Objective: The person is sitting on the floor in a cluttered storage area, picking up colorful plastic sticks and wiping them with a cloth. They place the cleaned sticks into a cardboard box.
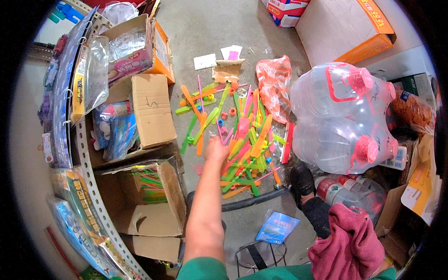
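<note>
My left hand (216, 151) reaches down into a heap of colourful plastic toy propellers (241, 161) on the grey floor. Its fingers are curled at the heap's left edge, beside a pink stick (228, 136); what they grip, if anything, is too small to make out. Green, orange, yellow and pink blades lie crossed over one another, with thin sticks and small coloured rings (232, 111) among them. On the right, a maroon cloth (345, 242) lies over my right arm or leg. No part of my right hand shows.
Large clear bottles with pink caps (365, 148) stand to the right. An orange plastic bag (274, 88) and a cardboard flap (227, 71) lie beyond the heap. Open cartons (154, 112) line the left, near a perforated metal shelf edge (95, 186). A blue packet (278, 227) lies nearer me.
</note>
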Action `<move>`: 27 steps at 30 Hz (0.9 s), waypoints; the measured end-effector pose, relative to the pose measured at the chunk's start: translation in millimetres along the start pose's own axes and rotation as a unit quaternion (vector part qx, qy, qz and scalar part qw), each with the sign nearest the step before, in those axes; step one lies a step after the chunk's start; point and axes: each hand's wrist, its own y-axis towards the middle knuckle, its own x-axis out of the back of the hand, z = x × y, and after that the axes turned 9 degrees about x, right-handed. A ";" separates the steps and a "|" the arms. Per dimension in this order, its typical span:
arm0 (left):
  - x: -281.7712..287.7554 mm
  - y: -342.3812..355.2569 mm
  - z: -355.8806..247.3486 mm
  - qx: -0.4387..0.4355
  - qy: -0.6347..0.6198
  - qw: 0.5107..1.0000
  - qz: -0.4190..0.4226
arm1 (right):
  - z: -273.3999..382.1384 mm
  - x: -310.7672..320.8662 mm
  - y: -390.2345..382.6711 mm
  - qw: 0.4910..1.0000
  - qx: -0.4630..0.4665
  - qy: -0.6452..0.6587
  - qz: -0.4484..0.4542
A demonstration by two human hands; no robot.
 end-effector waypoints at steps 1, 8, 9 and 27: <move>-1.8 -0.9 -1.5 -0.001 0.006 1.000 0.005 | -1.4 -1.8 1.0 1.000 0.002 -0.006 0.003; -17.3 -10.2 -15.1 0.032 0.014 0.999 0.009 | -28.6 -25.7 21.0 0.996 0.039 -0.070 0.024; -13.8 -14.4 -19.3 0.022 0.018 0.999 0.026 | -35.4 -30.5 23.1 0.995 0.044 -0.084 0.027; -13.5 -0.4 13.3 0.013 -0.167 0.984 -0.057 | -122.5 -104.3 67.4 0.966 0.145 -0.214 -0.026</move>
